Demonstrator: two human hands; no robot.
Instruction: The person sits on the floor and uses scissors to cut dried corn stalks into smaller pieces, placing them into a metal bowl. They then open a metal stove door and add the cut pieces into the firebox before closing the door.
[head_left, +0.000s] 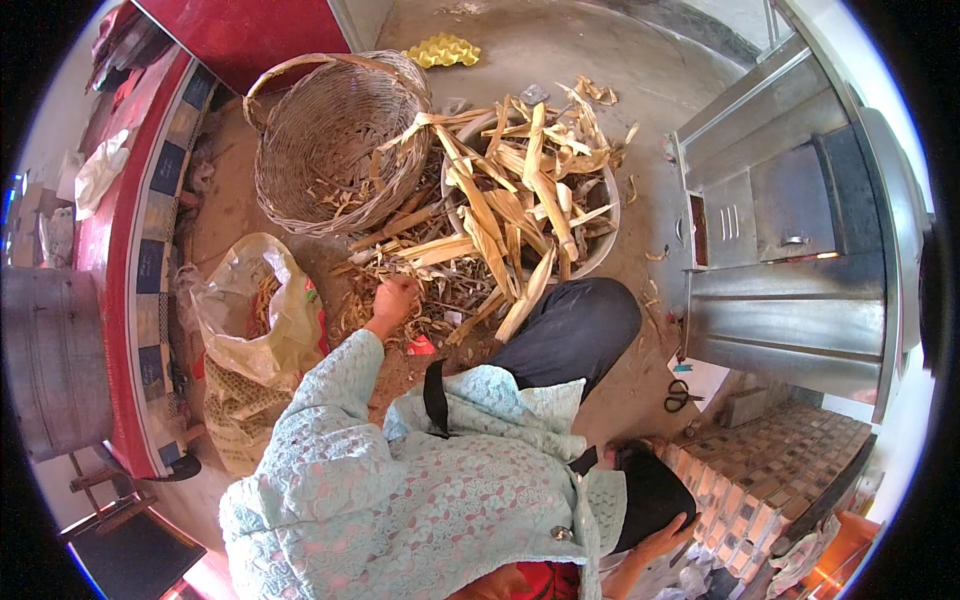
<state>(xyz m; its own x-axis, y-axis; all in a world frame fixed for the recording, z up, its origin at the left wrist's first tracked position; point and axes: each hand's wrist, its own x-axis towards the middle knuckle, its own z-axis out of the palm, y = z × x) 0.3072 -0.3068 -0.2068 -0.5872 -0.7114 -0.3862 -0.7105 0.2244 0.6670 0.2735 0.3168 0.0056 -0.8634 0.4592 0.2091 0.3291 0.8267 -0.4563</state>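
My left hand [397, 297], fingers curled, is down at the near left edge of a heap of dry plant scraps [430, 300]; what lies within its fingers is hidden. Beyond it stands a wide tub [613, 205] piled with dry corn husks [540, 185], some hanging over the rim. A handled wicker basket [300, 170] tilts on the far left with scraps inside. Left of my hand an open pale plastic sack [240, 345] holds dry bits. At the lower right, my right hand [665, 540] lies against a black rounded shape [655, 495], fingers spread over it.
A metal stove [790, 310] fills the right side. Black-handled scissors [682, 396] lie on the floor before a low tiled brick structure [790, 450]. A red-edged counter [120, 300] runs along the left. A yellow egg tray [443, 51] sits at the back.
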